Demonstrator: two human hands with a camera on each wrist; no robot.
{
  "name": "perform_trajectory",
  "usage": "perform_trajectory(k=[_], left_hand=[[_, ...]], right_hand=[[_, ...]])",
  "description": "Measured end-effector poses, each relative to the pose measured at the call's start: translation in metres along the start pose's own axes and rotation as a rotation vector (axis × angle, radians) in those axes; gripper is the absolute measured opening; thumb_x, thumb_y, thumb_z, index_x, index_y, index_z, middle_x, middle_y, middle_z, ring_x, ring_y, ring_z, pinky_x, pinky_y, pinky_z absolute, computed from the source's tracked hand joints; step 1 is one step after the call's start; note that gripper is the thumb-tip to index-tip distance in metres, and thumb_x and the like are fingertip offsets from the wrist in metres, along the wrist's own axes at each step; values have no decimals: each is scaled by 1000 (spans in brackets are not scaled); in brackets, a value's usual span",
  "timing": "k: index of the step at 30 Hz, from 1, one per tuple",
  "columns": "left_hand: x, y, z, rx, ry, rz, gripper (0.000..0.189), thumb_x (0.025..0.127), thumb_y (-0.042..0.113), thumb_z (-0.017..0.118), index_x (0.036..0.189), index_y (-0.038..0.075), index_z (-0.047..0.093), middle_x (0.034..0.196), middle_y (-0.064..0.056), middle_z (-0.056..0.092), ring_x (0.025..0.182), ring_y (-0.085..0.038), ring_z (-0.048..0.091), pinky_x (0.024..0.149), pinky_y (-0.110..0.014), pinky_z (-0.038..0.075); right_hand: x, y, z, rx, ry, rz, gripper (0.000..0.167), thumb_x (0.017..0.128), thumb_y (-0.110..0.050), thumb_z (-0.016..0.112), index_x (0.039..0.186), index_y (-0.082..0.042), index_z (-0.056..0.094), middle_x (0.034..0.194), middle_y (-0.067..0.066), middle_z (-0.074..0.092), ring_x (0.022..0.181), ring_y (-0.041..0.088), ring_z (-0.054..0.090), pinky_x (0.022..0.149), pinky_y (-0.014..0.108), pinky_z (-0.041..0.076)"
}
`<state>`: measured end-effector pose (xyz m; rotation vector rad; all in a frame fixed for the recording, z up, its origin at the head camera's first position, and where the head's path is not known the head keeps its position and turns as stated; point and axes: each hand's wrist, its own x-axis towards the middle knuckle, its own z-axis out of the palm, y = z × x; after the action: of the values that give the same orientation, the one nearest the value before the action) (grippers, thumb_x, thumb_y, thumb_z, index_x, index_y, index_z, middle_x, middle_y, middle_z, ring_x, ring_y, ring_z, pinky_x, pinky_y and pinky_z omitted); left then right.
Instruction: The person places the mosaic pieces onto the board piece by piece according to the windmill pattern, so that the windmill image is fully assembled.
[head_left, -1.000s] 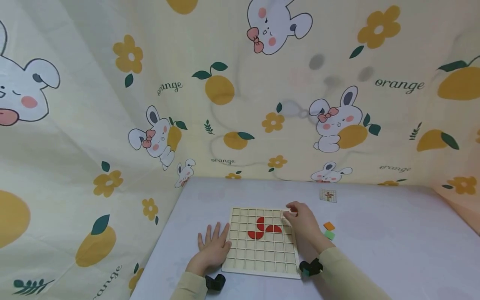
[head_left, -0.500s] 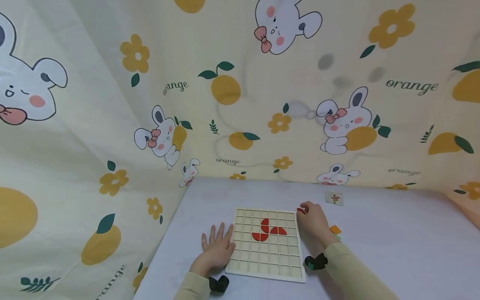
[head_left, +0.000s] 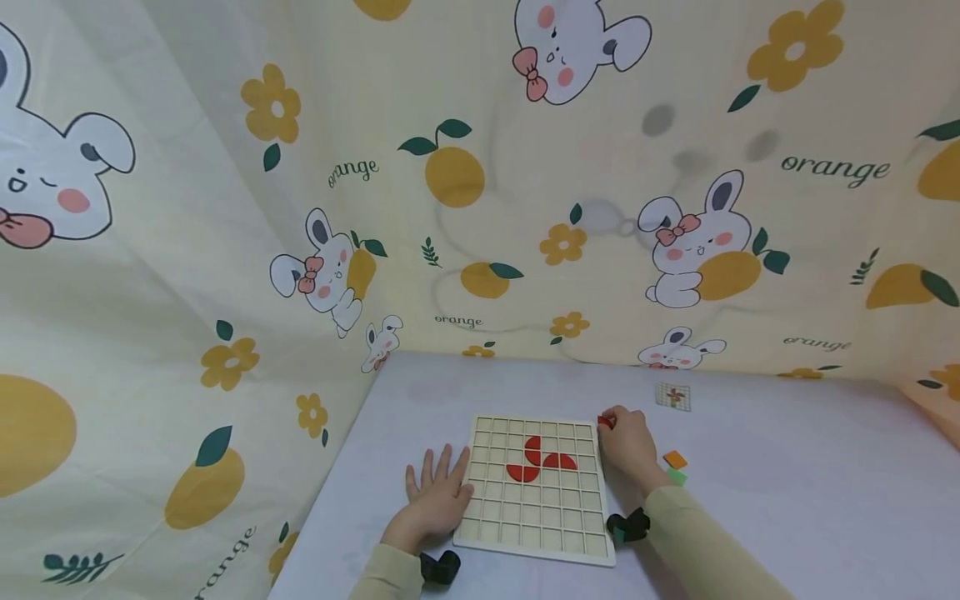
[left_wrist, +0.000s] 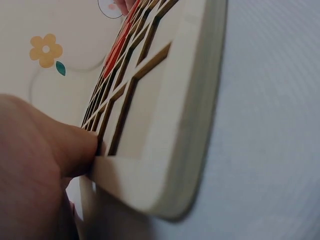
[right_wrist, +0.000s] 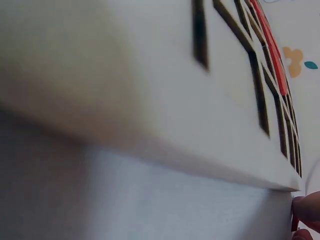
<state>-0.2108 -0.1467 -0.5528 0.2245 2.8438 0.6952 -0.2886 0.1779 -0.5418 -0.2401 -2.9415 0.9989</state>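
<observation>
A pale wooden grid board point(head_left: 534, 521) lies on the white table, with several red rounded pieces point(head_left: 559, 461) set in its squares. My left hand point(head_left: 437, 498) rests beside the board's left edge, fingers spread. In the left wrist view, the thumb point(left_wrist: 75, 147) touches the board's rim. Off the board's upper right corner, my right hand point(head_left: 628, 446) pinches a small red piece point(head_left: 604, 422) between thumb and fingertips. A sliver of that red piece point(right_wrist: 295, 220) shows in the right wrist view; its full shape is hidden.
To the right of the right hand lie an orange piece point(head_left: 675, 459) and a green piece point(head_left: 677, 477). Farther back is a small card point(head_left: 673, 397) with a grid and a red pattern. A printed curtain point(head_left: 480, 208) hangs behind the table and on its left.
My right hand has moved from over the board's upper right corner to just off its right side, and a red piece now shows in its fingers. The left hand stays by the board.
</observation>
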Motion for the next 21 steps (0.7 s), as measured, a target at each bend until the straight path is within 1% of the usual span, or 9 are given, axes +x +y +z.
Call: perform_trajectory(k=[2,4,6,10,16,21], left_hand=[[1,-1,1,5,-1,0,59,102,35,40,155,17,23,161,-16,6,143,-41,-13,103,-65,-18],[-1,2,-2,6,-8,-3,58,102,35,40,155,16,24,160,-16,6,143,-42,-11,104,-65,-17],[-3,4,-5,13,-11,-6,58,102,35,41,155,16,25,160,-17,8,144,-42,-10,104,-66,-15],[-4,6,-5,26,0,-15,57,102,35,41,155,17,26,160,-16,9,144,-42,-8,105,-66,-13],[-6,8,-6,32,1,-18,58,102,35,41,155,17,25,160,-16,9,144,-42,-8,105,-66,-13],[-7,8,-6,30,10,-8,57,102,35,42,154,16,27,160,-17,10,144,-43,-7,106,-66,-11]], right_hand=[[0,0,0,-1,-2,12,27,96,-14,57,115,5,57,105,24,49,84,31,51,75,44,50],[-1,-1,0,-3,-6,19,25,95,-13,57,112,6,56,103,23,49,84,31,51,75,44,50],[-3,-3,-1,-5,-10,15,22,94,-11,58,108,6,55,101,23,48,84,31,50,74,43,49],[-7,-3,-6,-7,-16,-6,19,93,-9,59,103,6,53,98,21,50,84,31,49,74,43,48],[-13,-1,-11,13,-47,-16,18,91,-7,58,102,5,49,93,18,52,82,30,50,72,41,47],[-18,0,-13,12,-58,9,21,91,-8,61,105,4,52,93,16,54,83,29,51,71,39,47]])
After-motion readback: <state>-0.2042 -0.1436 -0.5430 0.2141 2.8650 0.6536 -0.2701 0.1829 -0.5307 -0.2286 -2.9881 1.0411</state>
